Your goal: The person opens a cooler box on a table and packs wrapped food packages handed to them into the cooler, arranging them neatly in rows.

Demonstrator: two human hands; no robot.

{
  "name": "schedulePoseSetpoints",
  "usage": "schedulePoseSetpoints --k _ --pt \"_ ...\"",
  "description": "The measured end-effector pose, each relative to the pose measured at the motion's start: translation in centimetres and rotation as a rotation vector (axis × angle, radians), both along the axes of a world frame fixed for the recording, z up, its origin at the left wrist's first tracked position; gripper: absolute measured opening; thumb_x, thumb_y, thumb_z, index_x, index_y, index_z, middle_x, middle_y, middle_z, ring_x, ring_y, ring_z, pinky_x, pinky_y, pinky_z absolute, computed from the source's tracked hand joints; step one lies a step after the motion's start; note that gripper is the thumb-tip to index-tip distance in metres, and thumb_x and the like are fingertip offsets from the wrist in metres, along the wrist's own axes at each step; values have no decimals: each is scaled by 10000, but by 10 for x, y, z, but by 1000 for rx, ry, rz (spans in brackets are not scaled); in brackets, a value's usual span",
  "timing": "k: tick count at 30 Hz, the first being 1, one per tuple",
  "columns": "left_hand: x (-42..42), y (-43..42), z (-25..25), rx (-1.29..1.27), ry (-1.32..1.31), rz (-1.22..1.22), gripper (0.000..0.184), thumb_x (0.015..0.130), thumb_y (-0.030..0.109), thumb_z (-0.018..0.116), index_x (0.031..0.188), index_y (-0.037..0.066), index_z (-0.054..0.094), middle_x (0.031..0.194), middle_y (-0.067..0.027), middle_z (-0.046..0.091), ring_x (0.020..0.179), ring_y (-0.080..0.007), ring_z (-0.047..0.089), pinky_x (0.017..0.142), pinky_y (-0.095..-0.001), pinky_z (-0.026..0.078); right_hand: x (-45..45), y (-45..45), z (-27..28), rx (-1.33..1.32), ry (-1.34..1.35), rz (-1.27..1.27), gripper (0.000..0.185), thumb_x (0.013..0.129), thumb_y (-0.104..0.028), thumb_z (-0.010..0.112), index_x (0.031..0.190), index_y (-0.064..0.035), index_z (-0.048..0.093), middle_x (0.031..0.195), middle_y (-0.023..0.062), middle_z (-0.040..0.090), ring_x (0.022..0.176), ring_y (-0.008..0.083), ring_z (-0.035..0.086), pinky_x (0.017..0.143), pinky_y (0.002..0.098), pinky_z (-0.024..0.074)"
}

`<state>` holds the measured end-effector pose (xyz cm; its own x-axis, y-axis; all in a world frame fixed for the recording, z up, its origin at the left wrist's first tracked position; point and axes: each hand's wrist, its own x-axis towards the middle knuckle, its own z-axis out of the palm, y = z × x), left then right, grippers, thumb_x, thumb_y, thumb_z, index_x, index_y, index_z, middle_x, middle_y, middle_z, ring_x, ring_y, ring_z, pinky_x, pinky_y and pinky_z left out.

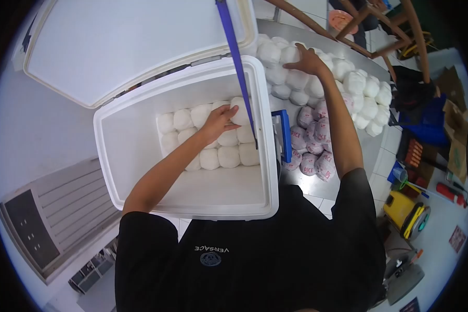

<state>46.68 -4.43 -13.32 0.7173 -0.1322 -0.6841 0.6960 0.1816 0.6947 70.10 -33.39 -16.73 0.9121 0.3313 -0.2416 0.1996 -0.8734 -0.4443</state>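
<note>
Rows of white, rounded paper-wrapped packs [209, 159] lie at the bottom of a white cooler box [218, 200]. My left hand [221, 124] reaches inside it, thumb and fingers apart, against a pack [240, 108] near the box's right wall. To the right, my right hand [308, 60] is over a heap of similar white packs [296, 79] on a metal table [317, 188]. Its thumb and fingers are spread on the packs' tops. Nearer me on the table sit several wrapped rice packs [308, 164] with red "RICE" print.
The cooler's lid [135, 47] stands open behind it, and a purple strap [235, 57] hangs across its right side. A blue handle [283, 136] juts toward the table. Wooden chair legs [421, 41] are beyond the table; a yellow machine [402, 208] stands on the floor at right.
</note>
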Motion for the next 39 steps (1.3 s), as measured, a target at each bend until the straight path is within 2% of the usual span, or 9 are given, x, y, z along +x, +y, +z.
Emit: schedulePoseSetpoints --k 3,9,16,21,26,29,32,35,39 --pt "-1 -16 -15 6 11 95 495 963 370 574 1133 -78 451 939 -60 465 884 -150 567 912 -402 573 -8 32 0 -140 13 -28 960 628 -429 826 1414 -118 372 1399 385 311 1120 552 517 946 488 474" --pt "9 -25 -37 79 -14 248 443 1001 344 489 1080 -74 367 968 -95 424 877 -166 570 822 -414 615 -19 -7 24 354 -96 -137 836 651 -403 824 1271 33 473 1155 281 592 1059 371 610 889 422 496" --pt "10 4 34 331 67 -267 736 949 567 464 1324 -61 384 1224 -152 444 1166 -263 483 915 -389 514 -167 16 230 846 -94 8 713 688 -199 816 1299 -58 476 1173 146 577 1023 237 599 873 325 486" --pt "-41 -1 153 -118 -223 68 681 948 500 528 1390 9 363 1388 -163 409 1329 -258 393 997 -383 454 -250 78 269 466 -255 257 818 614 -132 841 1341 -114 467 1263 145 472 1102 324 553 906 392 491" --pt "-69 2 185 -239 -211 -3 557 915 249 662 1359 23 413 1324 -118 511 1206 -236 543 1019 -384 453 -265 96 249 606 -170 363 685 715 -168 808 1327 -144 500 1295 118 463 1086 284 541 841 383 511" --pt "-65 26 133 -44 26 -130 586 884 299 695 1340 30 443 1282 -105 549 1178 -207 560 997 -369 457 -228 43 240 640 -113 114 565 781 -177 765 1296 -132 537 1188 51 598 988 176 584 758 318 513" --pt "-69 29 76 173 157 -368 644 839 357 735 1320 21 469 1250 -101 571 1160 -187 556 956 -347 462 -148 -40 163 346 -426 -195 346 868 -93 630 1207 -58 564 1014 163 653 902 250 652 715 352 526" --pt "-66 13 32 100 86 -482 718 805 401 761 1327 4 469 1265 -114 558 1169 -203 539 922 -351 472 -75 -139 66 -141 -347 -319 589 786 -333 708 1258 -30 528 1136 273 614 1085 394 598 890 464 492" --pt "-39 -23 14 216 137 -345 755 830 375 744 1372 -13 390 1309 -116 520 1180 -211 522 904 -349 479 -39 -183 -7 -223 -150 -462 883 719 -510 706 1408 -55 392 1252 337 531 1173 449 541 985 461 456"
